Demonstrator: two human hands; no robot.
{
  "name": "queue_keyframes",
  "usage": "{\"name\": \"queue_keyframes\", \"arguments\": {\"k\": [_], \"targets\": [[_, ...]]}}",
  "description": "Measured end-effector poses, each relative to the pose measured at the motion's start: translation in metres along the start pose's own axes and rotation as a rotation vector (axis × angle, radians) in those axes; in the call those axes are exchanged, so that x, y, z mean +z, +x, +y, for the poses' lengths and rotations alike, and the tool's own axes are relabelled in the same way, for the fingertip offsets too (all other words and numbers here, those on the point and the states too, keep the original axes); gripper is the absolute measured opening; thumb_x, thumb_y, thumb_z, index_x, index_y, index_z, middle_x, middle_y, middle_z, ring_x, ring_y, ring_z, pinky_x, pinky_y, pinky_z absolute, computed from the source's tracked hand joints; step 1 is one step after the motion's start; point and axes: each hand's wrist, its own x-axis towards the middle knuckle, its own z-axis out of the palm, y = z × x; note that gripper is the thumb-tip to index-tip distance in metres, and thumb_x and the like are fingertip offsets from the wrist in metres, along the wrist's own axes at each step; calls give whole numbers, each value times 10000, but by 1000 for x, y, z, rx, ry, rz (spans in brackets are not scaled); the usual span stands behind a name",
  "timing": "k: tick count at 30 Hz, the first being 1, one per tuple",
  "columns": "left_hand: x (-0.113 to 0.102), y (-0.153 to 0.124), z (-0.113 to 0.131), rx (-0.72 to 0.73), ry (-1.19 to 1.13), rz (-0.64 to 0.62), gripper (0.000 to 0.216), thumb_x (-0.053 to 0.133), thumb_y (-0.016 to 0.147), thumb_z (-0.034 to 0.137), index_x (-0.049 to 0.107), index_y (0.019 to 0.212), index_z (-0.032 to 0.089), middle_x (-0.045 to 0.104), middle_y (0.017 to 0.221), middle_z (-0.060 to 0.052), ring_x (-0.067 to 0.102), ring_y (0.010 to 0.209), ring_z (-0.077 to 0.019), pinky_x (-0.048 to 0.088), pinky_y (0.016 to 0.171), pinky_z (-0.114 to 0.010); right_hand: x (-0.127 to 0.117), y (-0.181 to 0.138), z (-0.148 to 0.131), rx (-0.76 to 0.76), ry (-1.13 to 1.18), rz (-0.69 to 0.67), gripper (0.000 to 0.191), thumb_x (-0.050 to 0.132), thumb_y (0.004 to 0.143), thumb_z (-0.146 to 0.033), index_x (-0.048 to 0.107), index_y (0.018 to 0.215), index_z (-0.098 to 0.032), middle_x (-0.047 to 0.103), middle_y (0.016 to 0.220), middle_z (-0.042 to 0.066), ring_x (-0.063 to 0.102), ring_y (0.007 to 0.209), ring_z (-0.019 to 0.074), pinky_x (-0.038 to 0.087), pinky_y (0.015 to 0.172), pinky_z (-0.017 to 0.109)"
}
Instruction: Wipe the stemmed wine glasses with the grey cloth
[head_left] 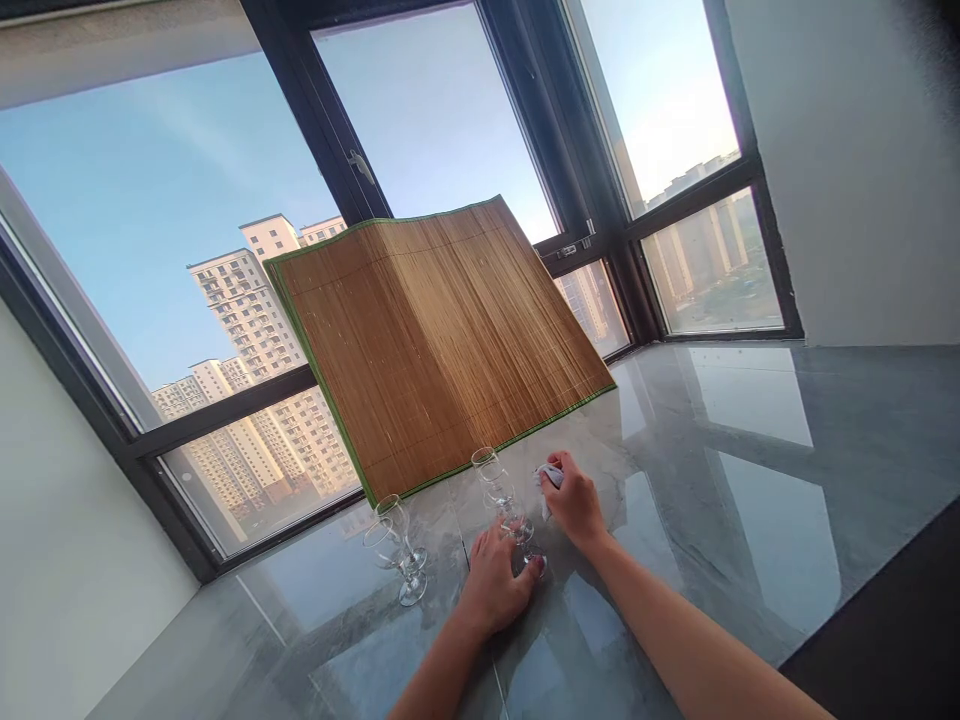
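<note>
glasses: 3 counted, pair (397, 545) lower centre-left, one glass (501, 495) centre | mat (435, 335): 1 | cloth (548, 476): 1, bunched in closed right hand (576, 500), just right of glass | left hand (495, 585) below, fingers curled over its foot

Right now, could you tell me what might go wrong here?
The left hand grips the stemmed glass only at its foot; a push from the cloth in the right hand could tip it on the glossy counter. The two other glasses stand close beside that hand and could be knocked. The bamboo mat leaning at the window might slide onto them.
</note>
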Motion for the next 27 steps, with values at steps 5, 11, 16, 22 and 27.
{"name": "queue_keyframes", "arguments": {"k": [5, 11, 16, 22, 27], "targets": [[-1, 2, 1, 52, 31, -29, 498, 404, 924, 426, 539, 1363, 234, 498, 1444, -55, 377, 1369, -248, 257, 1153, -419, 2, 0, 3, -8, -3, 5, 182, 469, 827, -335, 548, 954, -231, 687, 845, 43, 636, 724, 209, 411, 658, 279], [0, -9, -7, 46, 73, 6, 485, 378, 938, 372, 556, 1352, 194, 533, 1408, -67, 418, 1339, -232, 275, 1152, -379, 3, 0, 4, -18, -7, -2, 147, 473, 828, -327, 531, 929, -237, 675, 848, 35, 628, 718, 205, 400, 658, 278], [-4, -17, -13, 27, 61, 14, 484, 371, 935, 345, 548, 1363, 205, 513, 1433, -53, 392, 1367, -215, 257, 1167, -374, 3, 0, 4, -11, -10, -6, 151, 477, 821, -323, 534, 928, -232, 671, 848, 41, 626, 722, 210, 401, 669, 283], [-10, -25, -30, -48, 59, 32, 512, 355, 935, 338, 523, 1385, 160, 483, 1458, -87, 372, 1385, -219, 264, 1162, -369, 3, 0, 3, -4, -2, -14, 163, 482, 811, -321, 544, 933, -232, 671, 856, 42, 623, 714, 205, 401, 667, 283], [-11, -21, -51, -131, 98, 21, 526, 348, 928, 317, 493, 1407, 156, 456, 1480, -85, 317, 1422, -209, 219, 1175, -368, 2, -1, 3, -5, -4, -28, 161, 478, 816, -331, 536, 929, -231, 670, 864, 41, 614, 715, 202, 398, 663, 277]]}}
